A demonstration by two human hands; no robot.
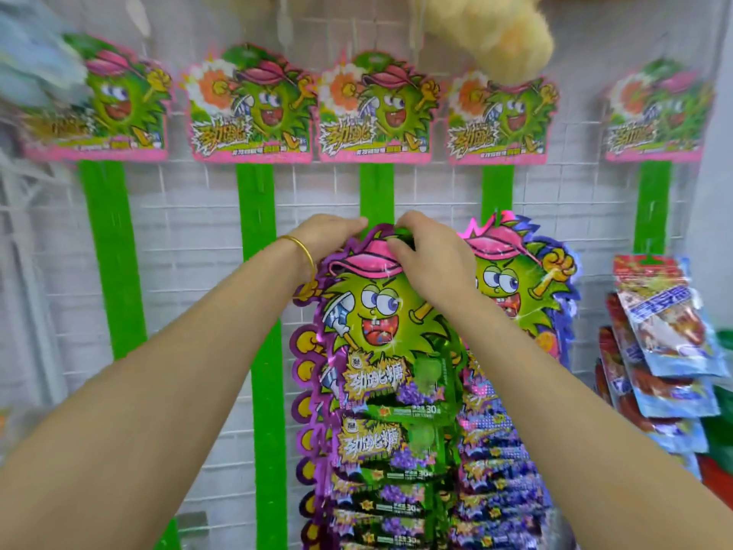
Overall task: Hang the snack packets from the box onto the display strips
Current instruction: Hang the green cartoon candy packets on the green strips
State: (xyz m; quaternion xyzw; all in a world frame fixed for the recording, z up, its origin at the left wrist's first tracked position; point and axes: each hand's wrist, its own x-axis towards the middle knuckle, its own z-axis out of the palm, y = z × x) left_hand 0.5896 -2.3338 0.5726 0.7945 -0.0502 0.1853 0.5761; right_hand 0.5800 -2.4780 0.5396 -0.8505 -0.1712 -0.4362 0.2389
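1. Head view, hands: the left hand [329,236] and the right hand [430,260] meet at the top edge of a green snack packet [380,319]. They hold it up against the middle display strip [377,192].
2. Head view, grip: the right grip pinches the packet's top, thumb in front on the printed pink cap and fingers curled over the edge. The left grip clasps the top corner just beside it, with most fingers hidden behind the foil. Two hands work there probably because the hanging hole must be steadied and pushed onto a hook. The hook itself is hidden.
3. Head view, the packet: it lies flat on the strip, overlapping a hung column [380,450] of like packets below. It is therefore the highest one, with bare green strip above it.
4. Head view, neighbours: purple packets [523,283] fill the strip just to the right. Two bare strips [258,216] stand to the left, apparently waiting for stock. Red and blue packets [666,323] hang at the far right. The strips hang on a white wire grid [190,216].
5. The box is not in view.
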